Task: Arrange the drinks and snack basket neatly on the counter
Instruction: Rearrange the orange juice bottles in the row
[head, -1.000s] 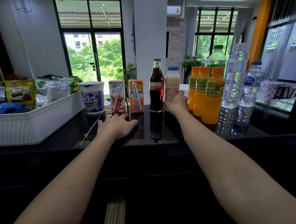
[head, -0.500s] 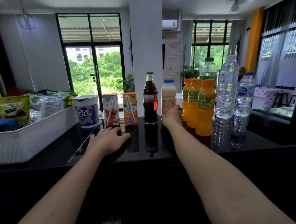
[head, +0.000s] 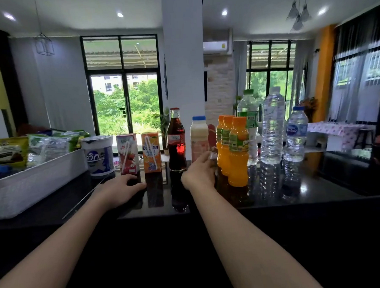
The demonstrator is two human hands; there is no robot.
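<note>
Drinks stand in a row across the middle of the frame on the glossy black table [head: 319,187], with the white snack basket [head: 32,185] at the left edge, full of packets. Nearest the camera, two bare forearms reach in from the bottom corners. The left hand [head: 119,190] lies palm down on the table, fingers spread and holding nothing, fingertips just in front of the red carton [head: 128,154]. The right hand [head: 200,173] is raised off the surface at centre, its fingers loosely curled against the foot of the white milk bottle [head: 199,139]; whether they grip it I cannot tell. Behind the hands, left to right: a white yoghurt tub [head: 99,156] just beside the basket, the red carton, an orange carton [head: 151,152], a cola bottle [head: 176,140], the milk bottle, three orange juice bottles [head: 238,152] bunched close, a green-capped bottle [head: 247,110], and two clear water bottles [head: 271,126]. Windows with greenery fill the far background.
</note>
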